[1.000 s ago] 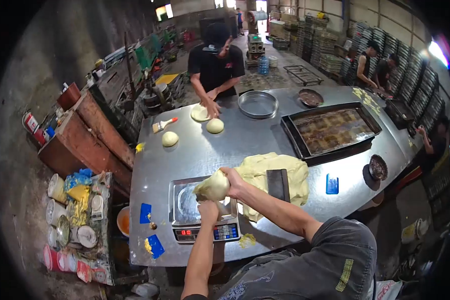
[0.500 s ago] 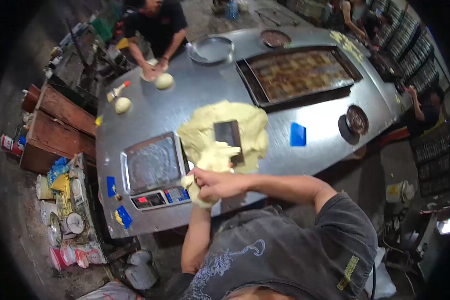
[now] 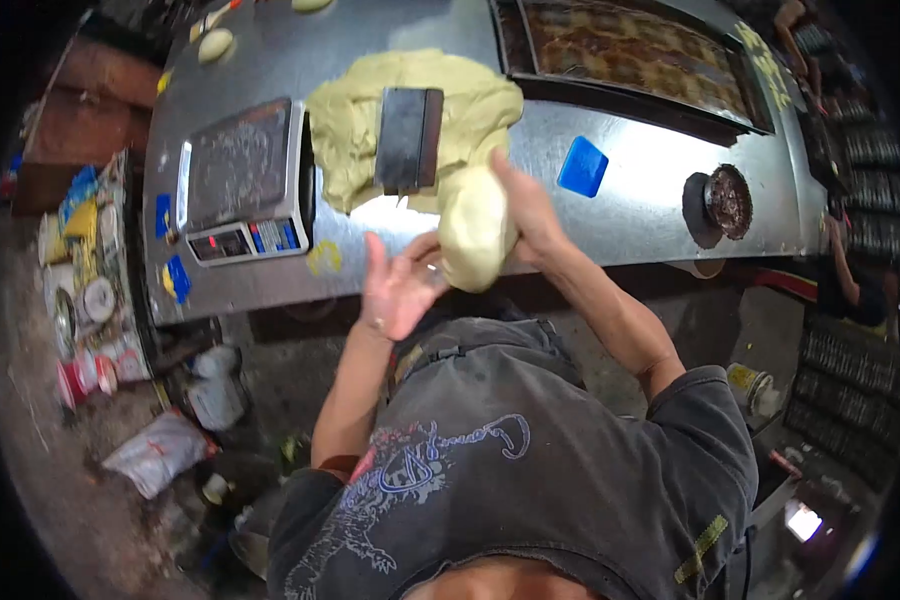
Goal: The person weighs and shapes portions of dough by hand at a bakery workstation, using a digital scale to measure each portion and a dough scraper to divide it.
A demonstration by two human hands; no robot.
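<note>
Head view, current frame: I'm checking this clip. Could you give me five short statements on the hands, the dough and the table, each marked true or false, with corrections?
1. A dark flat tool lies on the big dough mass. True.
2. The smaller lump sits on the scale. False: the smaller lump is at the person's hands, to the right of the scale in the picture.
3. The right hand is against the smaller lump. True.
4. The left hand is clenched into a fist. False: the left hand is open, its thumb spread.
5. A blue card lies right of the big dough mass. True.
</note>
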